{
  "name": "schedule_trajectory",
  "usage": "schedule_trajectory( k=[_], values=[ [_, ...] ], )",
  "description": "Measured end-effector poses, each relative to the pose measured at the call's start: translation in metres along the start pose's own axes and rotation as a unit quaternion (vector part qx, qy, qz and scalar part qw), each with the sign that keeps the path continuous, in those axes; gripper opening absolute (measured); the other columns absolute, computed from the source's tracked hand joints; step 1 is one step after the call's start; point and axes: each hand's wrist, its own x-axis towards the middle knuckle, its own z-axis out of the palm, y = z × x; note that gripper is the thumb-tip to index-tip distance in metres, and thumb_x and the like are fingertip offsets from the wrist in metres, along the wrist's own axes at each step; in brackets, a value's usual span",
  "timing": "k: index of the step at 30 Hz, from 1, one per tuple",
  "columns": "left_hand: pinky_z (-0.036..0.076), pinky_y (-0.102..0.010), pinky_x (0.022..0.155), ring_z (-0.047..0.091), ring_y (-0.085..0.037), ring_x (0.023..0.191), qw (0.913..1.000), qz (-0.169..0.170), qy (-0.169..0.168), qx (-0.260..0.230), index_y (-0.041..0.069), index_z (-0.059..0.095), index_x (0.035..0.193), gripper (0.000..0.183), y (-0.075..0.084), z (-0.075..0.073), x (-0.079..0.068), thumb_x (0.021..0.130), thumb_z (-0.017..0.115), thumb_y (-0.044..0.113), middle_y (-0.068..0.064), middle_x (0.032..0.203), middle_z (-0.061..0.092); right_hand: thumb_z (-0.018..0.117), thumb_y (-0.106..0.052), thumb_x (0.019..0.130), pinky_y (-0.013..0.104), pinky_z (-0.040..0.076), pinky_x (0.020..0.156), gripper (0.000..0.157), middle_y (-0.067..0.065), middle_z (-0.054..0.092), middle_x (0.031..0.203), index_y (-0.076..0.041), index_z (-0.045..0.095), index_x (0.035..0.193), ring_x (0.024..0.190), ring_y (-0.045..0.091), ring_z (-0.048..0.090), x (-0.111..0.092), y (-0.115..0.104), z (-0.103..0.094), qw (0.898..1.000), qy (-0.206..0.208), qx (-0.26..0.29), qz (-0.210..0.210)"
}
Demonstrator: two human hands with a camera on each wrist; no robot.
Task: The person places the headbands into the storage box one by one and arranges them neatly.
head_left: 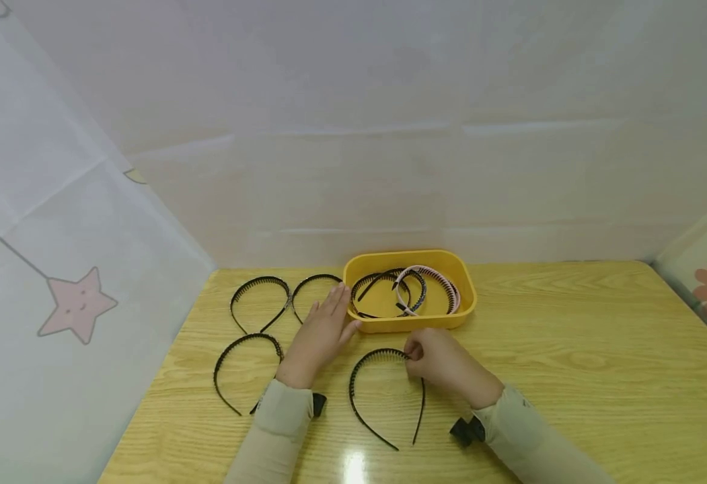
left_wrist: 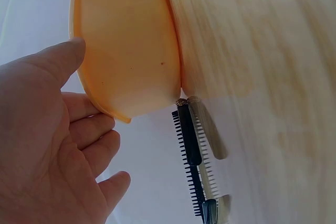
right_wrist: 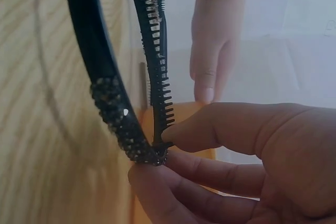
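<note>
My right hand (head_left: 444, 363) pinches a black toothed headband (head_left: 353, 386) between thumb and fingers, in front of the yellow bin (head_left: 414, 325). In the right wrist view, dark sparkling stones (right_wrist: 118, 124) cover part of this headband. My left hand (head_left: 319, 336) rests at the bin's left end, its fingers fairly straight; the left wrist view has the thumb and fingertips touching the rim. Inside the bin lie several headbands, among them a pink one (head_left: 455, 296) and dark ones.
Left of the bin, black headbands lie on the wooden table (head_left: 571, 376): one at back left (head_left: 232, 306), one beside my left hand (head_left: 295, 296), and one nearer (head_left: 216, 376). A pale patterned sheet (head_left: 353, 168) stands behind the table.
</note>
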Motion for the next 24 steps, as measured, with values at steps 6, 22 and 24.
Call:
schedule_trajectory(
  k=[6, 22, 24],
  values=[
    [0.018, -0.055, 0.124, 0.019, -0.029, 0.154, 1.0, -0.001, -0.001, 0.003, 0.002, 0.023, 0.161, 0.073, 0.0, 0.0, 0.001, 0.108, 0.045, 0.046, -0.015, 0.167, 0.021, 0.076, -0.001, 0.084, 0.032, 0.057, 0.071, 0.01, -0.001, 0.068, 0.084, -0.004, 0.073, 0.094, 0.08, 0.012, 0.063, -0.001, -0.003, -0.013, 0.999, 0.015, 0.009, 0.031],
    [0.017, -0.054, 0.124, 0.02, -0.029, 0.153, 0.9999, 0.0, 0.012, 0.001, 0.002, 0.025, 0.16, 0.071, 0.001, 0.0, -0.002, 0.107, 0.051, 0.041, -0.014, 0.166, 0.022, 0.073, -0.005, 0.088, 0.033, 0.058, 0.074, 0.013, 0.001, 0.069, 0.09, -0.003, 0.074, 0.101, 0.083, 0.015, 0.065, -0.01, -0.002, -0.054, 0.998, 0.059, 0.015, 0.003],
    [0.016, -0.054, 0.124, 0.02, -0.028, 0.154, 0.9999, 0.0, 0.011, 0.002, 0.002, 0.025, 0.16, 0.071, 0.001, 0.0, -0.002, 0.107, 0.051, 0.041, -0.014, 0.166, 0.021, 0.073, -0.006, 0.089, 0.034, 0.058, 0.074, 0.013, 0.002, 0.069, 0.09, -0.002, 0.073, 0.101, 0.083, 0.016, 0.065, -0.011, -0.001, -0.056, 0.997, 0.068, 0.02, 0.001]
  ],
)
